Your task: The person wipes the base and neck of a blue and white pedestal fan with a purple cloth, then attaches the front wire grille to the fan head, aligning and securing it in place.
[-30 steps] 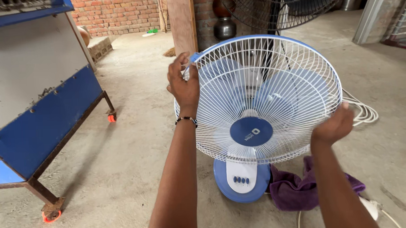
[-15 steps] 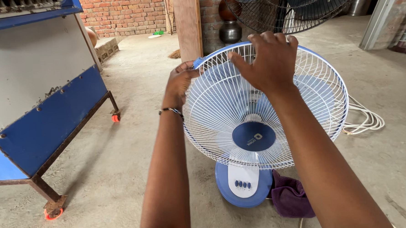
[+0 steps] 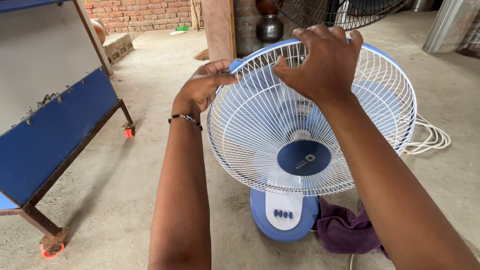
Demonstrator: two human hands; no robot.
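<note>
Both hands point(image 3: 203, 88) point(image 3: 323, 61) apparently on table fan's point(image 3: 309, 116) upper rim.

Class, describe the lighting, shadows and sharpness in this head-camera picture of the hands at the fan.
Head view: soft, even daylight; faint shadows on the grey concrete floor; the left hand, right hand and white wire fan grille are sharp; no glare.

My left hand point(image 3: 203, 88) and right hand point(image 3: 323, 61) grip the top rim of the table fan point(image 3: 309, 116). Just behind it a dark fan grille point(image 3: 320, 4) and a wooden post point(image 3: 219, 22) crowd that side. The blue cart point(image 3: 45, 127) blocks the far left, leaving open concrete floor point(image 3: 123, 188) between. A purple cloth point(image 3: 344, 230) and white cord point(image 3: 431, 137) lie at the right.
</note>
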